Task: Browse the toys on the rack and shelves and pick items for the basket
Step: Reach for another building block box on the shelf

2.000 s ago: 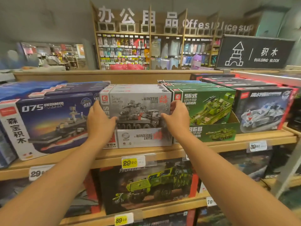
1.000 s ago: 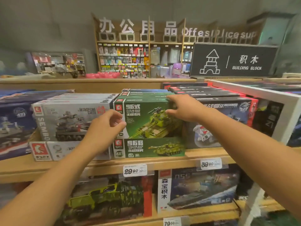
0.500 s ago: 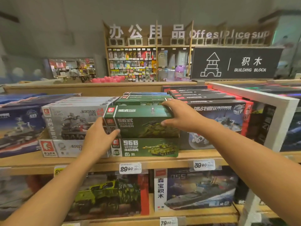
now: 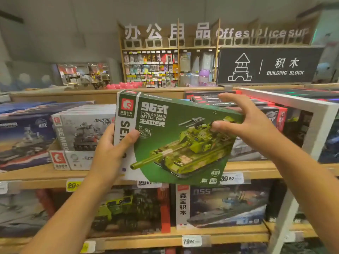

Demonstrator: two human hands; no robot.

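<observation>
Two hands now hold the green cardboard tank building-block box clear of the wooden shelf, where half a second ago it still sat on its stack. Left hand grips its white left end; right hand pinches the upper right edge. Tilted face-on, probably for inspection before basketing.

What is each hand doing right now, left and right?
Left hand: holding the green tank box by its left edge, thumb on the front.
Right hand: holding the same box at its upper right corner, thumb in front, fingers behind.
</observation>
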